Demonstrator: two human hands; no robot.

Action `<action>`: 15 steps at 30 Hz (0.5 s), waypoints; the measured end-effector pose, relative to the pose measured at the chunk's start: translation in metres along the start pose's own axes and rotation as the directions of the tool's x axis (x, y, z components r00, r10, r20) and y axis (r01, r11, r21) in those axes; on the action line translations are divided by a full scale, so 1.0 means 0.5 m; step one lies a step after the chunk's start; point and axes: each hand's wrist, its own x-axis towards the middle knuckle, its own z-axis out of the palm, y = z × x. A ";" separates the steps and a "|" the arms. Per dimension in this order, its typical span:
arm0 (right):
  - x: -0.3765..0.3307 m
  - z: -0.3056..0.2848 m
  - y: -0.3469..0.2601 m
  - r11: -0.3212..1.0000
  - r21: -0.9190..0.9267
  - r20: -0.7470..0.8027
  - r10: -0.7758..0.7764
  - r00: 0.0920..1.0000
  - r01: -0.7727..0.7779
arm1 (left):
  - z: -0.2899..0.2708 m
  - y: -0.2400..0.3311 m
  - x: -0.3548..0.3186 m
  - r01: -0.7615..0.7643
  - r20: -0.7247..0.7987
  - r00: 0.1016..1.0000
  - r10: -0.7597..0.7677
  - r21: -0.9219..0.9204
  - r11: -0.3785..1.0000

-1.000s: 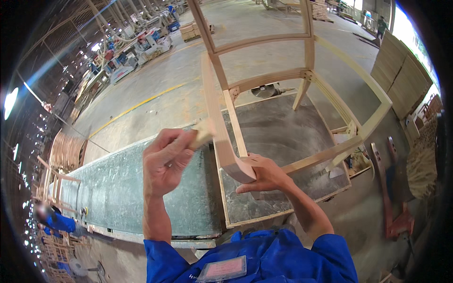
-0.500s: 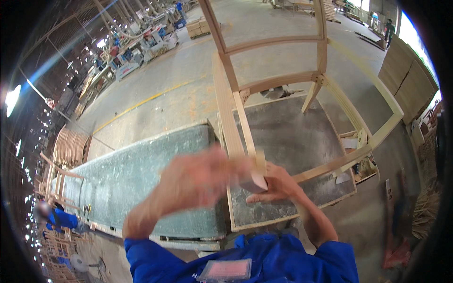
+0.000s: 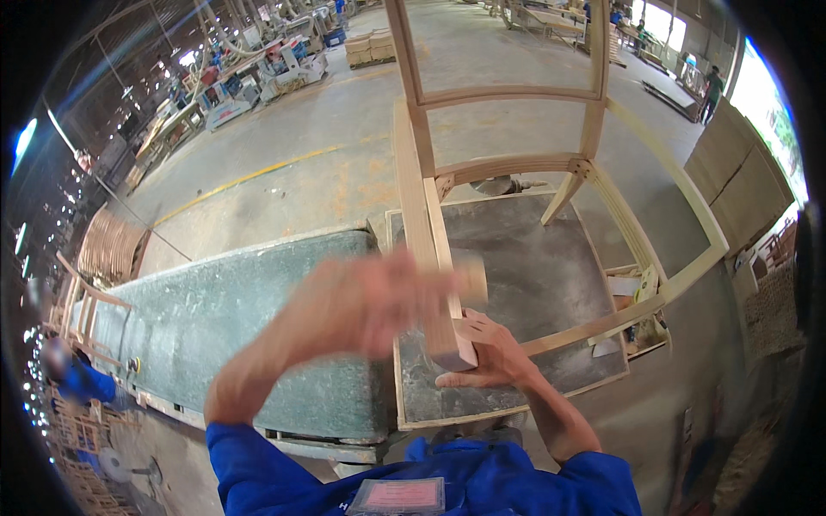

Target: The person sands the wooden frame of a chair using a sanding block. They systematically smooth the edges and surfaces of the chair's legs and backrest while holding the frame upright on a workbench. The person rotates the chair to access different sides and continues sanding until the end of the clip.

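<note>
Left hand point(image 3: 366, 301), to the left of the wood one second ago, now reaches across the long, pale-brown wooden bar point(image 3: 416, 206) of the light-wood chair frame point(image 3: 508, 165); motion-blurred, it grips a small, tan, blocky pad point(image 3: 470, 282). Pad-to-bar contact: cannot tell. Right hand point(image 3: 492, 351) grasps the bar's near end, above the dark-topped, wood-edged rectangular table point(image 3: 551, 258), beside the long greenish-grey worktable point(image 3: 232, 292).
</note>
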 end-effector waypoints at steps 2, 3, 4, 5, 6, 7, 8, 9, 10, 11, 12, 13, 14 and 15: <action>0.016 -0.010 -0.020 1.000 -0.001 0.061 -0.022 0.998 0.022 | 0.005 -0.080 0.043 0.118 -0.125 0.985 -0.117 0.000 0.993; 0.017 -0.016 -0.016 1.000 0.000 0.070 -0.012 0.998 0.012 | 0.000 -0.088 0.078 0.152 -0.156 0.975 -0.158 -0.046 0.987; 0.009 -0.012 -0.006 1.000 0.012 0.042 -0.018 0.999 0.018 | 0.001 -0.073 0.073 0.138 -0.100 0.986 -0.136 0.020 0.990; 0.006 -0.011 -0.005 1.000 0.005 0.047 -0.016 0.999 0.015 | 0.003 -0.040 0.044 0.087 -0.076 0.993 -0.088 -0.016 0.996; -0.001 -0.019 0.000 1.000 -0.007 0.040 -0.002 0.999 0.002 | 0.012 0.004 0.017 0.019 -0.052 0.998 -0.022 -0.057 0.998; 0.000 -0.021 -0.001 1.000 -0.012 0.043 -0.007 0.999 0.008 | 0.008 0.034 -0.007 -0.029 -0.033 0.999 0.026 -0.087 0.996; 0.006 -0.017 -0.008 0.998 0.025 0.015 -0.059 0.998 0.059 | -0.004 0.048 -0.021 -0.019 -0.036 0.999 0.016 -0.086 0.996; 0.010 -0.017 -0.016 0.994 0.049 -0.012 -0.093 0.996 0.093 | -0.005 0.061 -0.032 -0.019 -0.049 0.999 0.014 -0.103 0.995; 0.011 -0.018 -0.018 0.989 0.072 -0.039 -0.125 0.991 0.127 | 0.000 0.069 -0.042 -0.019 -0.061 0.998 0.012 -0.119 0.993; 0.007 -0.021 -0.015 0.996 0.068 0.002 -0.056 0.998 0.056 | 0.006 0.054 -0.030 0.010 -0.082 0.996 -0.018 -0.093 0.996; 0.006 -0.019 -0.016 0.998 0.061 0.056 0.001 0.998 -0.005 | 0.008 0.020 -0.012 0.057 -0.110 0.992 -0.063 -0.063 0.996; 0.006 -0.016 -0.015 0.997 0.050 0.090 0.055 0.994 -0.060 | 0.012 -0.010 0.005 0.090 -0.134 0.987 -0.092 -0.021 0.996; 0.005 -0.011 -0.014 0.998 0.057 0.055 0.016 0.998 -0.019 | 0.026 -0.023 0.006 0.069 -0.171 0.983 -0.072 -0.022 0.997; -0.002 -0.002 -0.004 0.989 0.143 0.016 0.036 0.999 -0.038 | 0.018 -0.002 0.003 0.023 -0.135 0.990 -0.028 -0.045 0.999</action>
